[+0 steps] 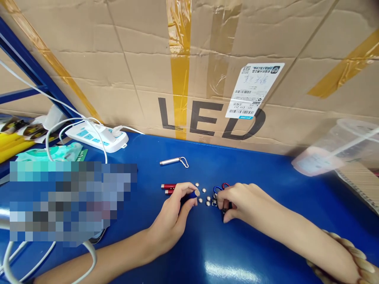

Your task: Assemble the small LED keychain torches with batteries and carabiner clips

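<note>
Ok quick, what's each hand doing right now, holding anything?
Left hand: closed around a small blue tube.
Right hand: curled on a small dark piece, too hidden to identify.

The right grip hides what it holds; the plastic cup is blurred

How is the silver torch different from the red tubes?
The silver torch has a clip on its end; the red tubes show none. The silver torch lies alone, farther back; the red tubes lie paired beside the left hand, which holds a blue tube. Both lie flat on the table.
</note>
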Tool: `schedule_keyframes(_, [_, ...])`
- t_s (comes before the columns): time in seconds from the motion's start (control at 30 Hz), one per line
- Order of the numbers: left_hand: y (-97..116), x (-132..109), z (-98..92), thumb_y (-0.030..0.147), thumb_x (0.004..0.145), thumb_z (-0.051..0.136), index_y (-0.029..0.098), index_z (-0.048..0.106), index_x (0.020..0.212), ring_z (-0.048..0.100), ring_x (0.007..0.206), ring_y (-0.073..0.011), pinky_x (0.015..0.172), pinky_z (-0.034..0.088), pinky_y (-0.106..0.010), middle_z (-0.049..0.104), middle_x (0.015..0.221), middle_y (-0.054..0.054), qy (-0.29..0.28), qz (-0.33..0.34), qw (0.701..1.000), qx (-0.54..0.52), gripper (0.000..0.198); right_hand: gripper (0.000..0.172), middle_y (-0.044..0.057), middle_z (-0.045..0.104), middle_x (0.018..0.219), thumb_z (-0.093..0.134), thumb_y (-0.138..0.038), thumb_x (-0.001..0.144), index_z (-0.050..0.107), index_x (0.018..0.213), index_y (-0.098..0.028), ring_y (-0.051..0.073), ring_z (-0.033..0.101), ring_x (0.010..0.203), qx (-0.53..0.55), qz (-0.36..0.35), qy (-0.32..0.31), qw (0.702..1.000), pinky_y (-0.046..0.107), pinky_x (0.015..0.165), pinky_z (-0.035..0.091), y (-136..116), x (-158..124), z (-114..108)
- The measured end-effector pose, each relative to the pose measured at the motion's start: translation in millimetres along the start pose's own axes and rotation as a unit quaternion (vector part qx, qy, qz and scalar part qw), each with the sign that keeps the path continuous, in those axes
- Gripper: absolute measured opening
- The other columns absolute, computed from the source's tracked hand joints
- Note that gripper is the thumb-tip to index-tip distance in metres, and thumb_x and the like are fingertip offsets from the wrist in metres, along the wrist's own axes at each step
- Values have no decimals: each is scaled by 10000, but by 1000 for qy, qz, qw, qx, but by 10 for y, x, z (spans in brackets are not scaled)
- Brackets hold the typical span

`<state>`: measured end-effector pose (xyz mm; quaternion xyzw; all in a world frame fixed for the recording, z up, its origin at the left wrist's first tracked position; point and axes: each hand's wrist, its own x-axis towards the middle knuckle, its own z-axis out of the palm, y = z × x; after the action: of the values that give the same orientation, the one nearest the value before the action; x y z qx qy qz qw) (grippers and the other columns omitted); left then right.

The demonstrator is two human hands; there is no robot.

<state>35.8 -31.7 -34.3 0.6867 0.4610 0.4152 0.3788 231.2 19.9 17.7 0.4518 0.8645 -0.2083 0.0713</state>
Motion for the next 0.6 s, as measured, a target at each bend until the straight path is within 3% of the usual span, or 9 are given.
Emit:
schedule_keyframes(0.27, [10, -22, 10, 130, 922, 359, 217, 415, 1058, 582, 819, -150, 776, 478, -317, 581, 888, -35, -3, 7, 1000, 13, 171, 185, -33, 708, 747, 762, -148, 643, 670, 787, -221, 184, 673, 743, -40, 60, -47, 996, 228, 545, 386, -139, -13, -43])
schedule_keyframes(0.43, [3, -15, -6, 132, 926, 363, 219, 409, 1069, 576, 822, -139, 774, 475, -298, 578, 902, -28, -4, 9, 1000, 3, 174, 107, -7, 692, 890, 680, -160, 748, 654, 837, -214, 188, 669, 777, -67, -7, -27, 997, 244, 561, 399, -137, -14, -42])
schedule_keyframes(0.6, [-3, -22, -10, 138, 923, 380, 216, 418, 1071, 580, 854, -149, 797, 473, -303, 584, 895, -31, -1, 8, 1000, 4, 171, 121, -23, 689, 796, 687, -123, 726, 639, 795, -211, 163, 658, 738, -26, -20, -10, 999, 229, 555, 379, -54, -28, -7])
